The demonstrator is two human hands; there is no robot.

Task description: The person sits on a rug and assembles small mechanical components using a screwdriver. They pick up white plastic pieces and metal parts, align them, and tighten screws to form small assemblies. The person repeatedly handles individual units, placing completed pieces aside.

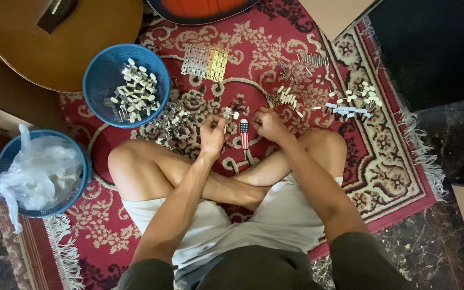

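Observation:
I sit cross-legged on a red patterned rug [398, 161]. My left hand [212, 132] is raised above the rug and pinches a small metal part with a white knob [229, 113]. My right hand [269, 123] is closed just to the right; what it grips I cannot make out. A screwdriver with a red, white and dark handle [244, 132] lies on the rug between the two hands. A loose heap of small metal parts [168, 124] lies left of my left hand.
A blue basket [103, 80] holds several white-knobbed metal parts. Another blue basket [79, 177] holds a crumpled plastic bag. Metal plates [205, 61], screws and white knobs [358, 99] are spread over the rug ahead. Guitar bodies [55, 43] lie at the top.

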